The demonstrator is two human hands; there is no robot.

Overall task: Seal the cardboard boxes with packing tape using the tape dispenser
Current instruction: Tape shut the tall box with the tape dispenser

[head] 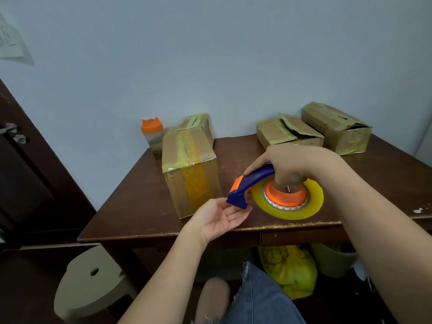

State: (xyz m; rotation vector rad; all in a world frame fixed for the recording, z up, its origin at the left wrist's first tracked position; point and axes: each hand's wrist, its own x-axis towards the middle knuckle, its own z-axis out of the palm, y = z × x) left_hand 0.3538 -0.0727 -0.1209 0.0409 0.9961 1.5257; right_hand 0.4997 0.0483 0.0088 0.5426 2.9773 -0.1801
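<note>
A blue and orange tape dispenser (253, 182) with a yellow roll of tape (311, 202) is held above the front of the brown table (149, 202). My right hand (287, 163) grips its blue handle from above. My left hand (219, 218) lies palm up under the blue cutter end, fingertips touching it. A taped cardboard box (190, 169) stands just left of the dispenser. Another taped box (198, 123) sits behind it. Two boxes with loose flaps stand at the back right, one (287, 133) nearer the middle and one (336, 127) at the far right.
An orange-lidded shaker bottle (152, 134) stands at the table's back left corner by the wall. A pale stool (91, 279) is on the floor at the left. A yellow bag (289, 267) and a bin (332, 260) are under the table. A dark door (21, 160) is at the left.
</note>
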